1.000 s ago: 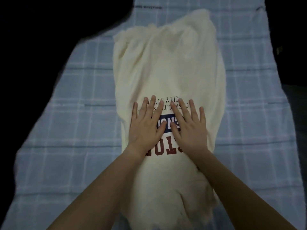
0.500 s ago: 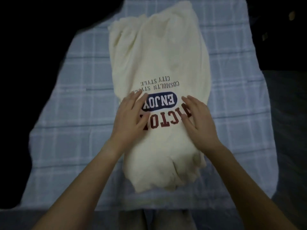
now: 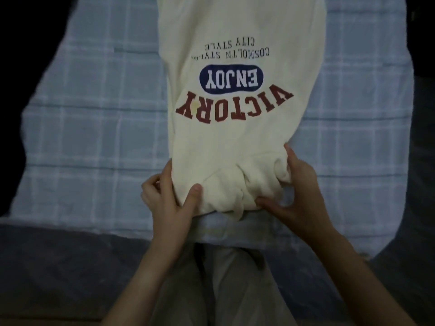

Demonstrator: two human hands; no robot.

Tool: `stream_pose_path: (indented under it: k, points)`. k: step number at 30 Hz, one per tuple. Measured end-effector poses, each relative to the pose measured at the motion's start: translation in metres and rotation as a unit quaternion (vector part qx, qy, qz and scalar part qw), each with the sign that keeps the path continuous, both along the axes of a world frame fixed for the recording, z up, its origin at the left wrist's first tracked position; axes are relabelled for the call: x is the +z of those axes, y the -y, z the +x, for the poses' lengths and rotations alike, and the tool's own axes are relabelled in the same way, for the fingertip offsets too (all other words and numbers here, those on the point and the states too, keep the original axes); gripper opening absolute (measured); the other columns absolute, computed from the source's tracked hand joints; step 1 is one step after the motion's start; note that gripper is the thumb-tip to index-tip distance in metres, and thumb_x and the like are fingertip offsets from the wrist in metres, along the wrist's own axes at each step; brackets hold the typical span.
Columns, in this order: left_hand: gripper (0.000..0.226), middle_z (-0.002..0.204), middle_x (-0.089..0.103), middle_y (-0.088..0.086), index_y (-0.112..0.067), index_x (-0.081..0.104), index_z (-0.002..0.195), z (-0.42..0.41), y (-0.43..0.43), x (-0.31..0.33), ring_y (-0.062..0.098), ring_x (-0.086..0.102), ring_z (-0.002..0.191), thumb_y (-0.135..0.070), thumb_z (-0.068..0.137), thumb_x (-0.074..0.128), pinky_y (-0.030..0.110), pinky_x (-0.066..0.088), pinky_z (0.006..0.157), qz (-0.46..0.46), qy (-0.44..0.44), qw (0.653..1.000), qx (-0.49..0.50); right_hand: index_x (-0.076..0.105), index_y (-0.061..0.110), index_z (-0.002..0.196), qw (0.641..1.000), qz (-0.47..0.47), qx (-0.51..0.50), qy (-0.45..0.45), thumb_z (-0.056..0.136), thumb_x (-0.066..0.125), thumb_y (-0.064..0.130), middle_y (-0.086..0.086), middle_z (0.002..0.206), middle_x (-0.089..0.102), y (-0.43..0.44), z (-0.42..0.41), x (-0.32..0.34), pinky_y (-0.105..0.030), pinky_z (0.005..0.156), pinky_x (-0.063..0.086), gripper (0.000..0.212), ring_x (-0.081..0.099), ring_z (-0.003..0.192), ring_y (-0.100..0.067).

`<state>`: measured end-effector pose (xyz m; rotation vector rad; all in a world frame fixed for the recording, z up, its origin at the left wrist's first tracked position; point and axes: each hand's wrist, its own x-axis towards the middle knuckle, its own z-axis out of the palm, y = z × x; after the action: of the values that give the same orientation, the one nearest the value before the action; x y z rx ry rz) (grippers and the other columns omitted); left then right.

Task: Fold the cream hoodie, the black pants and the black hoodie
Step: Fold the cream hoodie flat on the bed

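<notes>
Where the blue plaid blanket (image 3: 94, 114) lay spread over a dark grey surface (image 3: 58, 255), the cream hoodie (image 3: 235, 142) ran lengthwise down the blanket's middle. Its far end passed out of view and its bunched near end stopped just short of the blanket's near edge. The print faced up and read upside down from the camera: "VICTORY" in red, "ENJOY" in a navy oval, and two smaller lines beyond. The left hand (image 3: 169, 203) gripped the hoodie's near left corner, thumb pressed on top of the cloth and fingers curled at and under its side edge. The right hand (image 3: 299, 198) pinched the rumpled near right corner, thumb at the hem and fingers curled over the lump of fabric. Past the blanket's near edge, on the grey surface, a person's legs in pale trousers (image 3: 235, 290) showed between the forearms. The room to either side of the blanket was too dark to make out.
</notes>
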<state>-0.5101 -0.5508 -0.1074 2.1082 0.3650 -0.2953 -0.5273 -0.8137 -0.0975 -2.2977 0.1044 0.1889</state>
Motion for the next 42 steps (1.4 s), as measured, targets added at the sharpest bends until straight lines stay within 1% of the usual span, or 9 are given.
stream_pose_path:
  k: [4, 8, 14, 18, 23, 29, 34, 39, 42]
  points:
    - [0.087, 0.123, 0.032, -0.014, -0.049, 0.022, 0.149, -0.016, 0.000, 0.000, 0.008, 0.047, 0.118, -0.058, 0.073, 0.065, 0.029, 0.042, 0.104, -0.060, -0.034, 0.997, 0.022, 0.017, 0.033, 0.158, 0.998, 0.039, -0.042, 0.033, 0.077, 0.073, 0.056, 0.030, 0.148, 0.034, -0.019, -0.011, 0.000, -0.004, 0.104, 0.029, 0.101, 0.037, 0.132, 0.013]
    - [0.095, 0.128, 0.029, -0.043, -0.036, 0.023, 0.152, -0.029, 0.004, 0.007, -0.022, 0.033, 0.125, -0.036, 0.074, 0.078, 0.022, 0.035, 0.111, -0.106, 0.008, 0.994, -0.022, 0.016, 0.044, 0.155, 0.991, 0.097, -0.089, 0.009, 0.078, 0.076, 0.049, 0.028, 0.151, 0.039, -0.031, -0.022, 0.005, -0.001, 0.097, 0.036, 0.098, 0.041, 0.130, 0.016]
    - [0.057, 0.124, 0.052, 0.002, -0.024, 0.062, 0.128, -0.011, -0.010, 0.047, -0.013, 0.049, 0.102, -0.013, 0.077, 0.083, 0.003, 0.037, 0.094, -0.079, 0.092, 0.991, -0.062, 0.034, 0.055, 0.146, 0.988, 0.088, -0.128, 0.017, 0.078, 0.080, 0.045, 0.016, 0.132, 0.063, -0.037, -0.025, 0.044, -0.014, 0.086, 0.053, 0.083, 0.063, 0.105, 0.003]
    - [0.042, 0.118, 0.056, -0.007, -0.037, 0.067, 0.119, 0.000, -0.032, 0.065, -0.011, 0.054, 0.101, -0.028, 0.080, 0.081, 0.009, 0.045, 0.086, -0.093, 0.080, 0.989, -0.077, 0.060, 0.051, 0.123, 0.985, 0.064, -0.158, -0.014, 0.067, 0.073, 0.067, 0.034, 0.119, 0.062, -0.025, -0.029, 0.067, -0.024, 0.097, 0.051, 0.060, 0.059, 0.110, 0.008]
    - [0.062, 0.132, 0.043, -0.001, -0.034, 0.054, 0.135, -0.014, -0.029, 0.039, 0.012, 0.047, 0.121, -0.024, 0.079, 0.081, 0.009, 0.035, 0.094, -0.060, -0.002, 0.986, -0.156, 0.040, 0.055, 0.135, 0.985, 0.017, -0.126, -0.119, 0.078, 0.070, 0.063, 0.007, 0.131, 0.060, -0.029, -0.047, 0.050, -0.027, 0.088, 0.042, 0.065, 0.057, 0.119, -0.019]
    - [0.081, 0.150, 0.033, -0.002, -0.033, 0.042, 0.145, -0.041, -0.029, 0.014, 0.000, 0.038, 0.128, -0.021, 0.077, 0.083, 0.000, 0.028, 0.096, -0.061, 0.029, 0.973, -0.220, 0.020, 0.065, 0.144, 0.992, -0.012, -0.077, -0.100, 0.075, 0.062, 0.069, 0.001, 0.143, 0.053, -0.043, -0.066, 0.030, -0.031, 0.093, 0.041, 0.081, 0.054, 0.125, -0.023]
    - [0.050, 0.118, 0.061, -0.005, -0.036, 0.064, 0.123, -0.035, -0.031, 0.029, 0.003, 0.062, 0.050, -0.014, 0.081, 0.079, 0.015, 0.047, 0.044, -0.156, -0.018, 0.984, -0.085, 0.035, 0.072, 0.131, 0.982, 0.039, -0.104, -0.153, 0.062, 0.063, 0.081, 0.021, 0.134, 0.050, -0.020, -0.061, 0.047, -0.010, 0.081, 0.033, 0.075, 0.049, 0.116, -0.007]
    - [0.061, 0.131, 0.054, -0.012, -0.030, 0.058, 0.134, -0.035, -0.035, 0.032, 0.006, 0.056, 0.109, -0.024, 0.078, 0.081, 0.009, 0.045, 0.085, -0.037, 0.022, 0.981, -0.189, 0.034, 0.067, 0.135, 0.976, 0.074, -0.108, -0.171, 0.075, 0.072, 0.065, 0.019, 0.137, 0.045, -0.024, -0.068, 0.047, -0.013, 0.085, 0.035, 0.071, 0.046, 0.118, -0.006]
    - [0.069, 0.137, 0.044, -0.014, -0.031, 0.050, 0.139, -0.039, -0.034, 0.024, -0.010, 0.045, 0.118, -0.019, 0.079, 0.081, 0.006, 0.038, 0.097, -0.074, 0.020, 0.975, -0.209, 0.036, 0.057, 0.141, 0.980, 0.076, -0.139, -0.123, 0.083, 0.075, 0.050, 0.030, 0.132, 0.044, -0.034, -0.076, 0.035, -0.002, 0.086, 0.033, 0.071, 0.044, 0.118, 0.005]
